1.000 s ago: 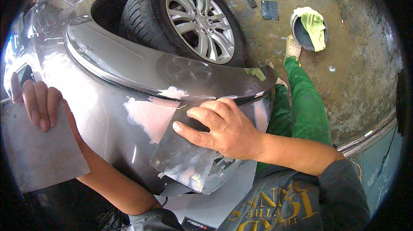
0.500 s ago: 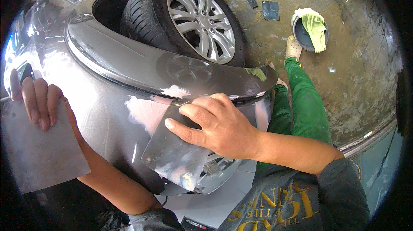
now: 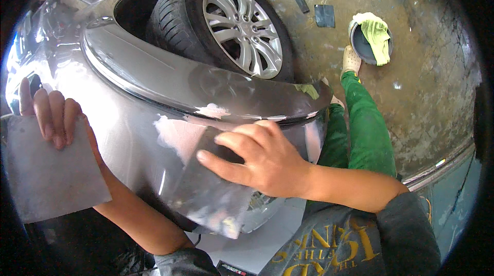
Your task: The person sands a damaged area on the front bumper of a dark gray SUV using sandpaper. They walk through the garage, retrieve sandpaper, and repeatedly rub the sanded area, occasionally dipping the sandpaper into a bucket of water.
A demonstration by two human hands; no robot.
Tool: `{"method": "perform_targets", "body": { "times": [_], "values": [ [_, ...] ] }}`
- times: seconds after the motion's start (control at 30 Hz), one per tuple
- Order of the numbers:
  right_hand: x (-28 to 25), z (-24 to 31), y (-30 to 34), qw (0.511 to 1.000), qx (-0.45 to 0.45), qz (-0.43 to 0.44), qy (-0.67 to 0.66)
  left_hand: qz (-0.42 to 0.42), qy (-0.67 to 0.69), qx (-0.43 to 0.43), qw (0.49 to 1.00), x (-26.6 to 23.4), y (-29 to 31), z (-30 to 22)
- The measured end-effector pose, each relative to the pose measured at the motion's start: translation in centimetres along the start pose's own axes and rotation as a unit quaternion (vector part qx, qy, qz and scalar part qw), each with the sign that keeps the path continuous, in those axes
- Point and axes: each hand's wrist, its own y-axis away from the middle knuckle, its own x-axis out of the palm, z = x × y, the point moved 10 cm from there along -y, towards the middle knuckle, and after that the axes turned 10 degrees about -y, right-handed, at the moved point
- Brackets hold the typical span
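The right hand (image 3: 267,160) lies palm-down with its fingers spread flat, pressing a wet, shiny grey sheet of sandpaper (image 3: 213,196) against the silver-grey painted car body panel (image 3: 123,121) just below the wheel arch; its grip is open and flat, holding the sheet only by pressure against the metal. The sheet sits low on the panel, right beside a pale patch of whitish filler (image 3: 177,134) that spreads up toward the arch lip, where another small white patch (image 3: 212,110) shows. The left hand (image 3: 51,114) is at the left edge of the view, its fingers curled over the top edge of a second, dull grey rectangular sheet of sandpaper (image 3: 49,175), which it holds pinched and away from the panel, well apart from the right hand. Above the arch stands a black tyre on a silver multi-spoke alloy wheel (image 3: 242,29), turned outward. The person's legs in green trousers (image 3: 368,129) stretch over the stained concrete floor (image 3: 427,85). Farther off on the floor rests a dark round bowl (image 3: 363,47) with a yellow-green cloth (image 3: 375,31) draped over it, and a few dark flat sheets (image 3: 324,15) lie nearby.
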Motion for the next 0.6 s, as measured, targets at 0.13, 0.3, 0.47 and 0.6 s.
{"method": "perform_targets", "body": {
  "times": [0.13, 0.3, 0.47, 0.6],
  "values": [
    [-0.8, -1.2, 2.6, 1.0, 0.015, 0.024, 0.009, -0.004, -0.003, 0.001, 1.0, 0.9, 0.1, 0.1],
    [-0.8, -2.1, 3.4, 0.999, 0.028, 0.031, -0.004, -0.013, -0.02, 0.009, 1.0, 0.2, 0.2, -0.1],
    [-0.6, -2.2, 3.0, 0.999, 0.014, 0.033, -0.001, -0.008, -0.025, 0.008, 1.0, -0.1, 0.3, -0.2],
    [-0.2, -2.2, 2.4, 0.999, 0.003, 0.039, -0.005, -0.009, -0.028, 0.003, 1.0, 0.4, 0.2, 0.0]
  ]
}}
